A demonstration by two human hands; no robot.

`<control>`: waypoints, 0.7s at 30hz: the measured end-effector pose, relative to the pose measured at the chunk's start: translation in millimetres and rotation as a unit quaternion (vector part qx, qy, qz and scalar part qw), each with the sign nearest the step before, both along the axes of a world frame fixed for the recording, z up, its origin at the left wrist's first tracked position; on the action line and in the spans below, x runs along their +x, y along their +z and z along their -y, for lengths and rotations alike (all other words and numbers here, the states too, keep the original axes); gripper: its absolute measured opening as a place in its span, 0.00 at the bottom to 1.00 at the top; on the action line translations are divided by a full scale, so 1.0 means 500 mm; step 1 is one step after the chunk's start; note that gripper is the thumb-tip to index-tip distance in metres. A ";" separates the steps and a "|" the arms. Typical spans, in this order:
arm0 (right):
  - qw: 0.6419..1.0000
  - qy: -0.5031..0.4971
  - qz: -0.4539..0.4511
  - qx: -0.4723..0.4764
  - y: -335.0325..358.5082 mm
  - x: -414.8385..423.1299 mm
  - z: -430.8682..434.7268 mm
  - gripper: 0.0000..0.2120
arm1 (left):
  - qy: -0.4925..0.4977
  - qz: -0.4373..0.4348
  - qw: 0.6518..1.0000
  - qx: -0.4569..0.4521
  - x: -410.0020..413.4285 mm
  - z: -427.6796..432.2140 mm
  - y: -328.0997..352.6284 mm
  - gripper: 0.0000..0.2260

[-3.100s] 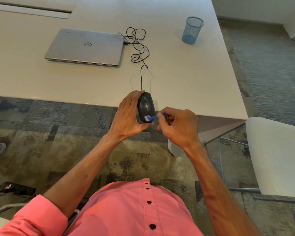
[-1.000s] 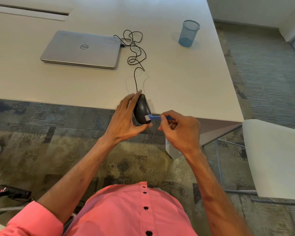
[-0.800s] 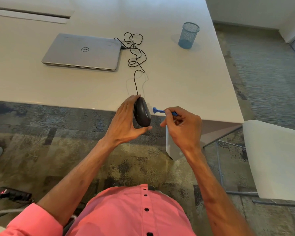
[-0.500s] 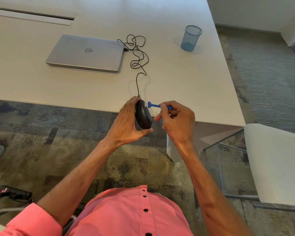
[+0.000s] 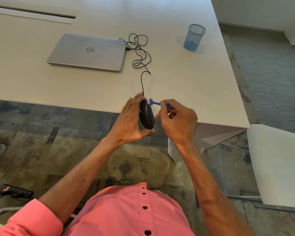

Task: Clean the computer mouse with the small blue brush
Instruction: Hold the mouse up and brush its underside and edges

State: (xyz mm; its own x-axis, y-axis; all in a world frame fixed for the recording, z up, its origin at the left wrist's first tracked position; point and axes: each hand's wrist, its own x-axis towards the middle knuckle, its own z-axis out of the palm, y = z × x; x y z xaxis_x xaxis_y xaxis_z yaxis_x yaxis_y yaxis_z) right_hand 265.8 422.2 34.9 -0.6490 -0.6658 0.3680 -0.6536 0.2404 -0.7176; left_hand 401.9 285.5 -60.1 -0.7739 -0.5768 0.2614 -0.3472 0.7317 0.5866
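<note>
My left hand (image 5: 130,122) holds a black wired computer mouse (image 5: 146,115) on its side, just over the near edge of the white table (image 5: 203,86). Fingers lie along the mouse's left side and the thumb sits under its near end. My right hand (image 5: 176,119) pinches the handle of the small blue brush (image 5: 156,102). The brush's white bristles touch the far end of the mouse. The mouse's black cable (image 5: 140,53) runs back over the table in loose loops.
A closed silver laptop (image 5: 88,51) lies at the back left, with the cable plugged into its side. A blue mesh cup (image 5: 194,37) stands at the back right. A white chair (image 5: 278,166) is to my right, a power strip (image 5: 14,193) on the carpet at left.
The brush has gone from the near end of the mouse, lifted off, and come down at its far end. My left hand has turned the mouse further onto its side.
</note>
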 end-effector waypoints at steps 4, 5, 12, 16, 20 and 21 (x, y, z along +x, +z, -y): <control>1.000 -0.007 0.006 0.007 0.001 -0.006 0.003 0.07 | -0.002 0.001 1.000 0.003 -0.001 0.006 -0.002 0.59; 1.000 -0.005 0.006 0.016 0.000 -0.005 0.004 0.07 | -0.004 0.001 1.000 0.003 0.000 0.007 -0.004 0.59; 0.999 -0.005 0.022 0.044 0.007 0.008 0.007 0.08 | -0.009 0.000 1.000 -0.002 0.005 0.023 -0.012 0.59; 0.996 0.006 0.014 0.091 0.021 0.005 0.004 0.10 | -0.011 -0.015 1.000 -0.009 0.005 0.031 -0.015 0.58; 0.983 0.056 -0.003 0.174 0.042 -0.008 -0.004 0.12 | -0.018 -0.007 1.000 -0.005 0.009 0.034 -0.022 0.58; 0.980 0.068 -0.003 0.190 0.048 -0.015 -0.006 0.12 | -0.022 -0.007 1.000 0.000 0.010 0.034 -0.024 0.58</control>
